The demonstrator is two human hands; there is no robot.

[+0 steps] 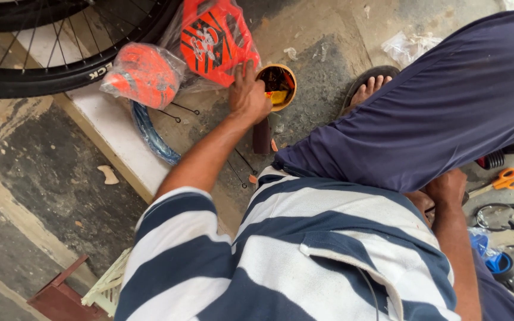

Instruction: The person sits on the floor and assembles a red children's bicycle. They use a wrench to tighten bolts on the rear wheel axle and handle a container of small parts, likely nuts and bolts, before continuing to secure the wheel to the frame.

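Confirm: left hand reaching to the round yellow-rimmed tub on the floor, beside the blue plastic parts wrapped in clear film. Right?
Not quite. The wrapped plastic parts are orange, not blue; the head view shows it. The rest holds: the left hand reaches to the round yellow-rimmed tub on the floor beside them.

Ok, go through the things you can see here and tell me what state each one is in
left hand: reaching into the round container, fingers at its rim
round container: open, small parts inside
orange plastic part: wrapped in clear plastic
orange bundle: bagged in clear plastic
bicycle wheel: tyre mounted, lying by the step
right hand: resting by the knee, grip hidden
scissors: lying on the floor, blades hidden
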